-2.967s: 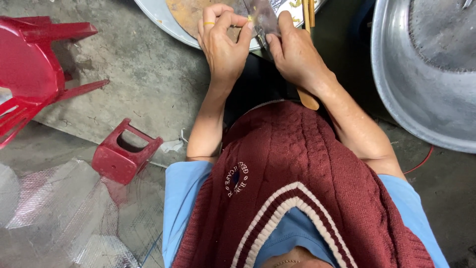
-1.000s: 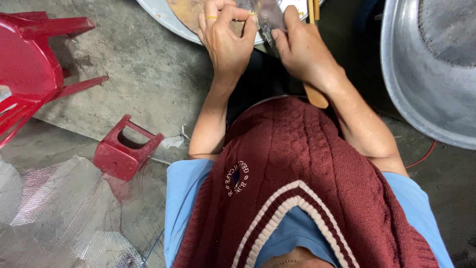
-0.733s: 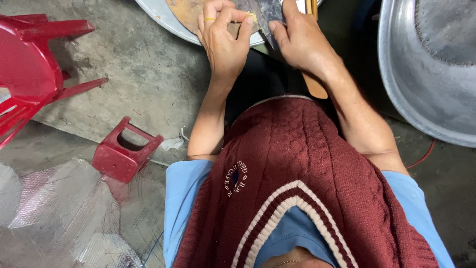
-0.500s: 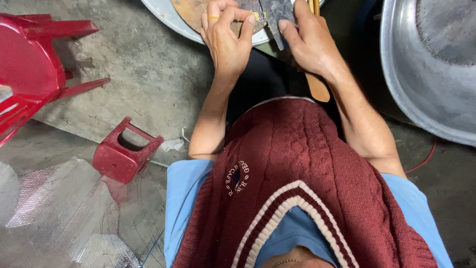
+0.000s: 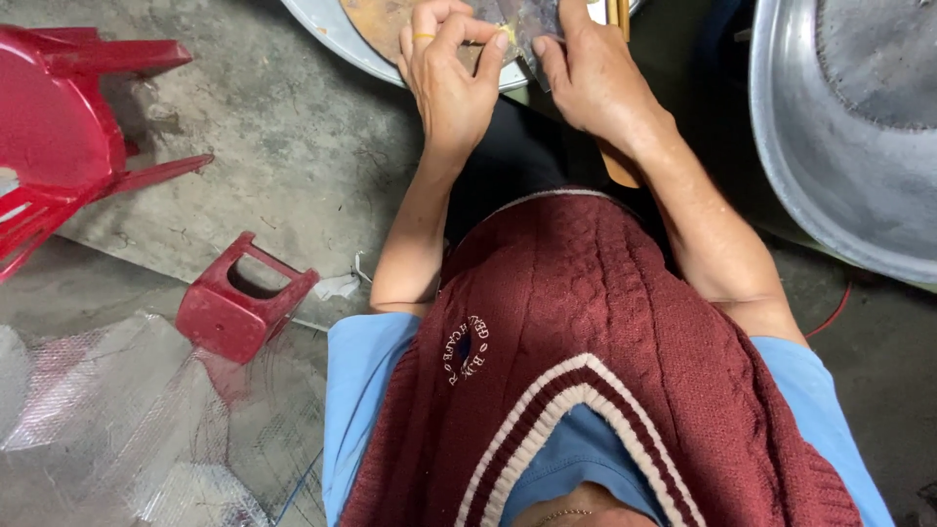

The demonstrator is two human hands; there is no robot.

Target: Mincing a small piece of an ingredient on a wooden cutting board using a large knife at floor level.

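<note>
A dark, thin, flat piece (image 5: 532, 24) sits pinched between both hands, above the rim of a round metal tray (image 5: 337, 39).

Both hands sit crowded at the rim of a round metal tray (image 5: 342, 44); the left hand (image 5: 451, 83) and right hand (image 5: 595, 78) lie just beside each other, fingertips nearly meeting over a dark grey piece (image 5: 532, 24), so nothing could pass between them; left of the left hand, bare concrete floor (image 5: 283, 166) lies open as far as the red plastic chair (image 5: 68, 127) and the small red stool (image 5: 239, 307); right of the right hand, a narrow dark gap runs before the large metal basin (image 5: 839, 146); a wooden handle (image 5: 620, 166) lies under the right wrist
</note>
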